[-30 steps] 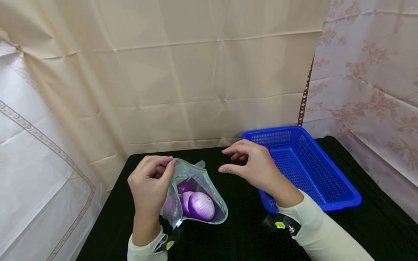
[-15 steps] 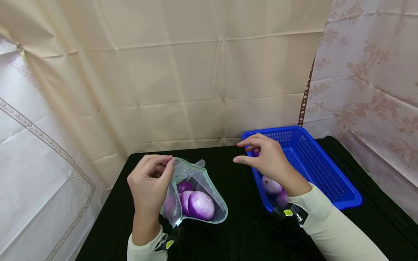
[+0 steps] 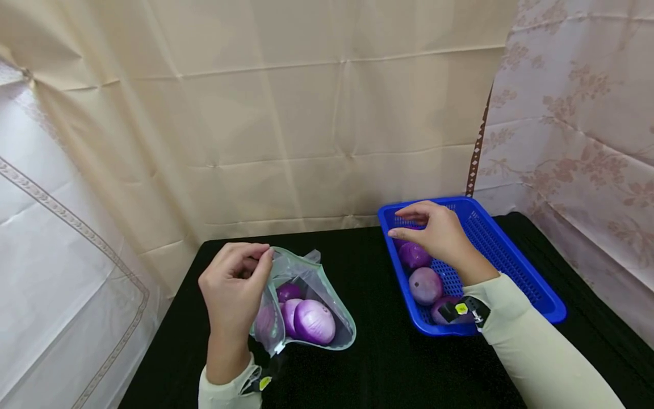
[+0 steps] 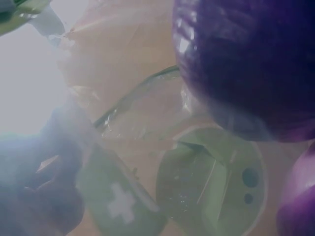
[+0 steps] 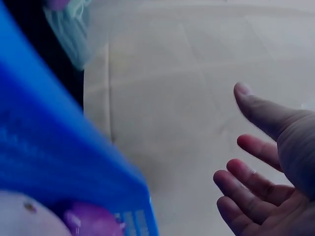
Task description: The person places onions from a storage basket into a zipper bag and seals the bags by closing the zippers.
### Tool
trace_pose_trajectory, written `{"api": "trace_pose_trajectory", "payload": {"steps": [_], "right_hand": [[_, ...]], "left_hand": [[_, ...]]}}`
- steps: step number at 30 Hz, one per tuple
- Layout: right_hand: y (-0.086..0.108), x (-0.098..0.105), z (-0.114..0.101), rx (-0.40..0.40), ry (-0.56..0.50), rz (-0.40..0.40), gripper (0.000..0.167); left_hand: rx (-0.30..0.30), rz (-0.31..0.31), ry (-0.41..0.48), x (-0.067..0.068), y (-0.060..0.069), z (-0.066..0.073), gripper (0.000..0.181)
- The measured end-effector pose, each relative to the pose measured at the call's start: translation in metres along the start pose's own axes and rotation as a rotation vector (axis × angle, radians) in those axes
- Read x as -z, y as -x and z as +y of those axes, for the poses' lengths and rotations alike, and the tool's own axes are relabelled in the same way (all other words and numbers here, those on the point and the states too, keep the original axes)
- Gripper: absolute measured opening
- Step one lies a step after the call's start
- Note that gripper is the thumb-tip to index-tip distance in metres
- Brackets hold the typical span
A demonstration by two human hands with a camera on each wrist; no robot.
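My left hand pinches the rim of a clear zip bag between thumb and fingers, and the bag's mouth gapes toward me. Several purple onions sit inside it; in the left wrist view one onion looms large through the plastic. Over the left side of a blue basket hovers my right hand, thumb and fingers spread apart with nothing between them. Below and beside it, several onions line the basket's left side, partly hidden by the hand and wrist. The right wrist view shows the fingers loosely bent.
A black cloth covers the table. Behind it hangs a beige curtain, with white patterned cloths at both sides. The basket's raised rim stands between the bag and the onions in the basket.
My right hand has moved right, from beside the bag to over the basket, uncovering more of the onions there. The left hand and the bag have stayed in place.
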State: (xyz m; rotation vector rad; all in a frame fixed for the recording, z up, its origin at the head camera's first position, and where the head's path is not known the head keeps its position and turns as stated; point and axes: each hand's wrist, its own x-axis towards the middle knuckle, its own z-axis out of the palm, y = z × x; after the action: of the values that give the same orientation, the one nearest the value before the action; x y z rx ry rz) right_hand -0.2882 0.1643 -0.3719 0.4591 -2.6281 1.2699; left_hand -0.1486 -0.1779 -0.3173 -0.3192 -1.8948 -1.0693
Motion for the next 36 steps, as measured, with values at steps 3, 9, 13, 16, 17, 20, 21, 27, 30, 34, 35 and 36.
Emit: {"api": "trace_pose_trajectory", "payload": {"steps": [3, 9, 13, 16, 17, 20, 21, 27, 30, 34, 35, 36], "right_hand": [[-0.007, 0.004, 0.013, -0.011, 0.002, -0.009, 0.055], [-0.016, 0.013, 0.030, -0.046, 0.001, -0.053, 0.059], [-0.022, 0.016, 0.044, -0.083, -0.028, -0.087, 0.062], [-0.027, 0.016, 0.056, -0.116, -0.050, -0.110, 0.065], [-0.029, 0.015, 0.060, -0.130, -0.057, -0.118, 0.067], [-0.034, 0.012, 0.072, -0.174, -0.086, -0.152, 0.073], [-0.035, 0.011, 0.075, -0.193, -0.098, -0.165, 0.074], [-0.037, 0.003, 0.089, -0.263, -0.160, -0.210, 0.078], [-0.038, -0.002, 0.094, -0.261, -0.169, -0.198, 0.078], [-0.039, -0.008, 0.101, -0.278, -0.148, -0.199, 0.079], [-0.039, -0.009, 0.103, -0.284, -0.146, -0.205, 0.079], [-0.039, -0.010, 0.104, -0.293, -0.149, -0.214, 0.080]], "left_hand": [[0.006, -0.003, 0.000, 0.000, 0.000, 0.000, 0.004], [0.009, -0.007, -0.010, 0.000, 0.000, 0.002, 0.005], [0.007, -0.008, -0.010, 0.000, 0.000, 0.001, 0.010], [0.006, -0.009, -0.007, 0.001, -0.001, 0.000, 0.005], [0.006, -0.010, -0.006, 0.001, -0.001, -0.001, 0.005], [0.003, -0.009, -0.006, 0.002, -0.001, -0.003, 0.004], [0.002, -0.007, -0.005, 0.002, 0.000, -0.003, 0.004], [-0.007, 0.008, -0.009, 0.005, 0.000, -0.002, 0.004], [-0.003, 0.007, -0.018, 0.006, 0.000, -0.004, 0.004], [0.002, 0.003, -0.030, 0.005, 0.002, -0.018, 0.008], [0.004, 0.002, -0.033, 0.005, 0.002, -0.022, 0.007], [0.006, -0.001, -0.035, 0.006, 0.003, -0.025, 0.006]]}}
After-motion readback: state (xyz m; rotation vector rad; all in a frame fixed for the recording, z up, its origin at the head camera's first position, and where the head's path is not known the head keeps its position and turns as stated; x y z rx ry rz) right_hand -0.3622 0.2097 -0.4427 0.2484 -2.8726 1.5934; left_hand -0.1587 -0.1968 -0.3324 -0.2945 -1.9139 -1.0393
